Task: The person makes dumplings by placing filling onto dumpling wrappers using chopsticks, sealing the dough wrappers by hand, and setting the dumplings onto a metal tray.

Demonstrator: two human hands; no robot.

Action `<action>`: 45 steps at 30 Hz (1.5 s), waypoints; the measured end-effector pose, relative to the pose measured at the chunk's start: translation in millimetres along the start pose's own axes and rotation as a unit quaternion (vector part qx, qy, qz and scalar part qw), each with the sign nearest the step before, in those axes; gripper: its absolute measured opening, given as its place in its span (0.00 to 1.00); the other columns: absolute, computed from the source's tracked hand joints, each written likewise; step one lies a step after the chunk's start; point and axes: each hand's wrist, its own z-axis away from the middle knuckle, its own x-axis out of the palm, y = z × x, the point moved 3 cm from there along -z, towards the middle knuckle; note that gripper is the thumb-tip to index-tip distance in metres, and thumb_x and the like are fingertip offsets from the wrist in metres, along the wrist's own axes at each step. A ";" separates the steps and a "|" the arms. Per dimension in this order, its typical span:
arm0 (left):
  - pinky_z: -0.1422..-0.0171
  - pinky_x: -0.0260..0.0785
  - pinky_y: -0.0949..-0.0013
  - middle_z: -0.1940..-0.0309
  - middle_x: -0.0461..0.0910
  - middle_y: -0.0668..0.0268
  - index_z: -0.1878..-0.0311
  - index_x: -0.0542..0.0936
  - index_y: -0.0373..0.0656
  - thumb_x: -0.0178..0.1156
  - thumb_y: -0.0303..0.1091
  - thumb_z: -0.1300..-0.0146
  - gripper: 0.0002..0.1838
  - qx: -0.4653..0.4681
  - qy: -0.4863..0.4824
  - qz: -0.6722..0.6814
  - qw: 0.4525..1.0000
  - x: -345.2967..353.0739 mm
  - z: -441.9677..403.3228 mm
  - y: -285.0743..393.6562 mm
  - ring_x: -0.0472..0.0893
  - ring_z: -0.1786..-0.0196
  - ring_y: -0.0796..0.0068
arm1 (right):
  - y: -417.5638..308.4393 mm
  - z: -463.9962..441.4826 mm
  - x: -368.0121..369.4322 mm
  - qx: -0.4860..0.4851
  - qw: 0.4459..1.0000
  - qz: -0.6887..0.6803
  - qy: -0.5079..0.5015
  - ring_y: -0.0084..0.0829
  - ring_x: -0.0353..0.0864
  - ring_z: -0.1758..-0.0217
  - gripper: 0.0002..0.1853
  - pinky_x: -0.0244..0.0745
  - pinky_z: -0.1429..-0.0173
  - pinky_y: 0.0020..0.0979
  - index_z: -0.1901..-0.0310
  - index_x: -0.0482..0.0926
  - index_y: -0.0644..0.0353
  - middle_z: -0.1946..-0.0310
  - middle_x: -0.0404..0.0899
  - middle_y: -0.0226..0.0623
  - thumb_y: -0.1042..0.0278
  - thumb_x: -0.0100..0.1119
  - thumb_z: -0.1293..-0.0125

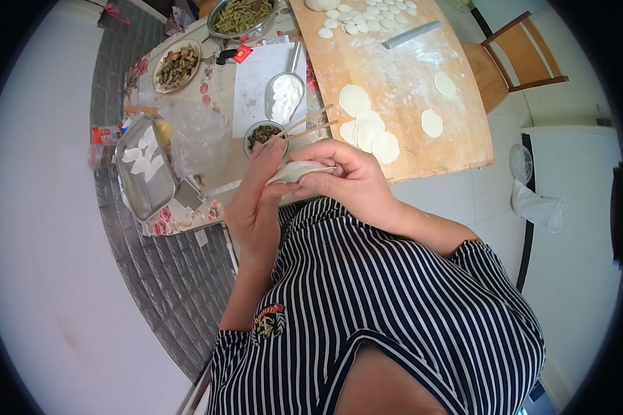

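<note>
A folded dumpling (pixel 298 170) is held between both hands in front of my chest. My left hand (pixel 257 197) supports its left end, fingers closed against the dough. On the other side my right hand (pixel 349 174) pinches the edge with thumb and fingers. The dumpling's inside is hidden. Just beyond the hands is a bowl of chopped filling (pixel 264 133), with chopsticks (pixel 310 122) resting across it. Flat round wrappers (pixel 370 124) lie overlapping on the wooden board (pixel 422 149), to the right of the bowl.
Finished dumplings (pixel 142 160) lie in a metal tray (pixel 163 192) at left. A scoop of flour (pixel 286 97), a plate of food (pixel 178 66) and a bowl of green pieces (pixel 241 15) stand farther back. Dough discs (pixel 370 15) and a grey rolling pin (pixel 412 34) are on the board. A chair (pixel 526 52) stands right.
</note>
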 end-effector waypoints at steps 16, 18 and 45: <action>0.56 0.70 0.77 0.57 0.80 0.68 0.49 0.83 0.39 0.66 0.25 0.40 0.15 -0.253 -0.002 0.105 0.962 -48.3 -21.3 -36.8 0.78 0.59 0.81 | 22.2 -43.2 33.6 0.031 0.991 0.051 0.121 0.22 0.84 0.58 0.14 0.80 0.52 0.23 0.46 0.77 0.68 0.60 0.84 0.37 0.74 0.60 0.31; 0.58 0.70 0.78 0.60 0.80 0.69 0.50 0.83 0.38 0.66 0.26 0.39 0.13 -0.244 0.002 0.086 0.966 -64.7 -21.3 -45.0 0.77 0.61 0.83 | 32.1 -52.6 42.2 0.044 0.989 0.071 0.119 0.20 0.84 0.60 0.14 0.80 0.52 0.22 0.47 0.78 0.67 0.63 0.85 0.34 0.71 0.61 0.32; 0.55 0.70 0.78 0.61 0.84 0.66 0.53 0.83 0.34 0.64 0.26 0.36 0.10 -0.349 -0.075 0.268 0.895 -213.7 -18.4 -148.0 0.79 0.60 0.83 | 120.0 -134.5 159.6 0.114 0.964 0.170 0.168 0.16 0.80 0.66 0.12 0.75 0.59 0.20 0.55 0.83 0.66 0.67 0.84 0.32 0.66 0.64 0.33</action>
